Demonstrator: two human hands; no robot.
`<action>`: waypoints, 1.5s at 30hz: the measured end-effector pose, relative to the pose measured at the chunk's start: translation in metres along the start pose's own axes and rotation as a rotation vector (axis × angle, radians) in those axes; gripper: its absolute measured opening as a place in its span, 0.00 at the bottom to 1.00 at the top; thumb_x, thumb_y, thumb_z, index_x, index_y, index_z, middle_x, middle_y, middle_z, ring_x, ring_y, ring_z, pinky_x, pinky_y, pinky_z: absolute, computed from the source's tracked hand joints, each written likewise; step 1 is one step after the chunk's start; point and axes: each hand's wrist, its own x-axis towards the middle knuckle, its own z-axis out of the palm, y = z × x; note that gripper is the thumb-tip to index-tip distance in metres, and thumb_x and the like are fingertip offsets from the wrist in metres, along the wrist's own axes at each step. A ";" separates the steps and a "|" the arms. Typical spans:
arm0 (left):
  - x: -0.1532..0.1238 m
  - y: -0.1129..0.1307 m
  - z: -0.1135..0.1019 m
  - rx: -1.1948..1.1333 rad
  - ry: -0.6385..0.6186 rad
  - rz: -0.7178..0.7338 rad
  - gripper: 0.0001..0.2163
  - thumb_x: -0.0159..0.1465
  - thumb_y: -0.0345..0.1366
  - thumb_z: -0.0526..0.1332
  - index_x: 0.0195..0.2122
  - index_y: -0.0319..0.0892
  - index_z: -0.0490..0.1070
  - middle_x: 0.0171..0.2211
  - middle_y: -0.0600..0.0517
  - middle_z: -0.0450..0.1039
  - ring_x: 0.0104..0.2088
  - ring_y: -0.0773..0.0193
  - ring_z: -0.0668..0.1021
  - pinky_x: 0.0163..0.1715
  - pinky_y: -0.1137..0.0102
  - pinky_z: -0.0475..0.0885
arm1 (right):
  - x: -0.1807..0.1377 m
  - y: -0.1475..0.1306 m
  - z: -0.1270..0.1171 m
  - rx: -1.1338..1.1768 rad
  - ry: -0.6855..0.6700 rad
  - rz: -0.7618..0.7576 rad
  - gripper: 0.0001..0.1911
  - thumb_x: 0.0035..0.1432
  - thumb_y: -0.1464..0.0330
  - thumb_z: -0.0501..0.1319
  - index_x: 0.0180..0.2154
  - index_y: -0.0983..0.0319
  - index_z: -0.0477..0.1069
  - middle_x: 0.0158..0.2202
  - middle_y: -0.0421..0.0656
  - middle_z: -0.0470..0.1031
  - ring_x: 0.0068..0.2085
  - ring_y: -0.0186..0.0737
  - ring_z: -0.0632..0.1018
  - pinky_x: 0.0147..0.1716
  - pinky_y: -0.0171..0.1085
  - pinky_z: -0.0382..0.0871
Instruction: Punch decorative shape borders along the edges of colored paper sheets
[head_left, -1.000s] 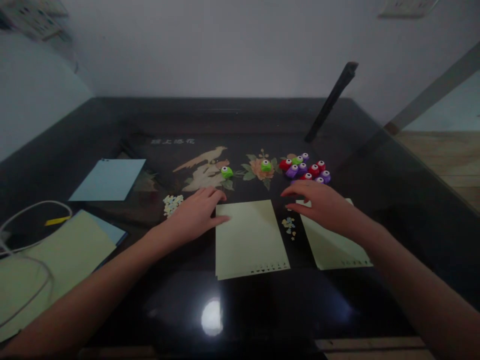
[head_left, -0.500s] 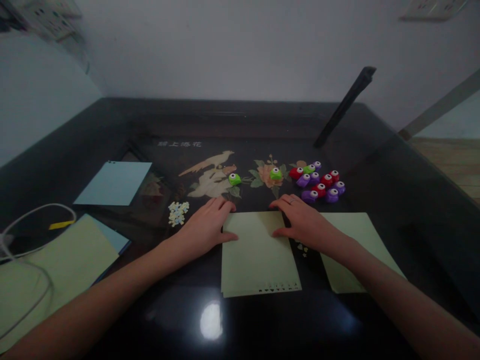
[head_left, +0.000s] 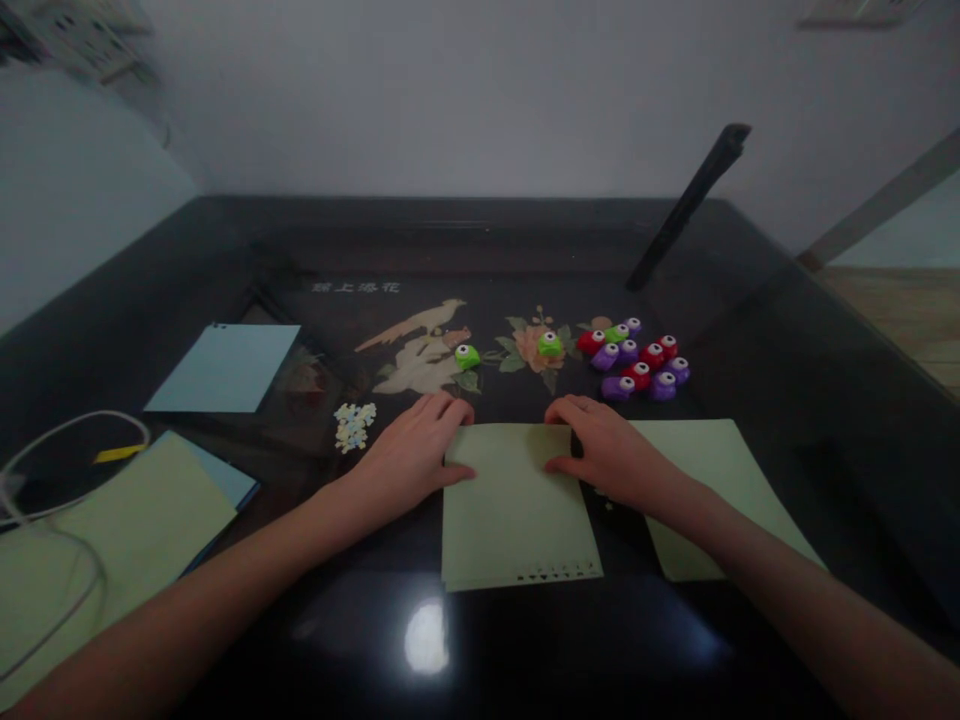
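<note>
A pale green sheet of paper (head_left: pixel 517 510) lies in front of me, with a second edge showing beneath it and a row of small dark cut-out marks along its near right edge. My left hand (head_left: pixel 426 440) holds its far left corner, thumb on top and fingers curled around the edge. At the far right corner, my right hand (head_left: pixel 600 440) grips it the same way. Partly under my right wrist lies another pale green sheet (head_left: pixel 720 490). Small star-like bits (head_left: pixel 609 504) show beside the right hand. A cluster of small pale pieces (head_left: pixel 352 427) lies left of my left hand.
Several red, purple and green eye-shaped toys (head_left: pixel 637 375) stand at the right, and two green ones (head_left: pixel 466 357) sit farther left. At left are a blue sheet (head_left: pixel 229 365), a yellow-green sheet (head_left: pixel 135 530) and a white cable (head_left: pixel 75 415). A dark stick (head_left: pixel 690 205) rises at the back right.
My right hand has shifted slightly, its fingers drawn closer to the paper's far edge. The left hand and the paper stay nearly in place.
</note>
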 end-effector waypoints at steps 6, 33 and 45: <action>0.001 0.001 -0.002 -0.057 -0.055 -0.057 0.18 0.57 0.36 0.67 0.45 0.43 0.61 0.43 0.47 0.72 0.43 0.52 0.75 0.42 0.62 0.69 | 0.001 0.002 0.000 0.046 -0.093 0.086 0.12 0.52 0.69 0.66 0.39 0.62 0.69 0.30 0.42 0.75 0.32 0.43 0.74 0.32 0.38 0.62; 0.012 -0.029 -0.013 -0.810 -0.183 -0.118 0.12 0.62 0.44 0.59 0.39 0.40 0.73 0.28 0.52 0.77 0.27 0.65 0.75 0.27 0.71 0.66 | 0.002 0.032 -0.020 1.024 0.153 0.275 0.23 0.44 0.64 0.71 0.41 0.62 0.66 0.28 0.41 0.78 0.25 0.37 0.76 0.24 0.37 0.70; 0.008 -0.008 0.003 -1.112 -0.236 -0.093 0.11 0.62 0.40 0.60 0.43 0.41 0.73 0.36 0.49 0.80 0.38 0.58 0.81 0.39 0.63 0.73 | -0.032 0.026 -0.023 1.007 -0.171 0.262 0.15 0.52 0.60 0.66 0.38 0.64 0.76 0.35 0.45 0.82 0.33 0.40 0.80 0.37 0.41 0.74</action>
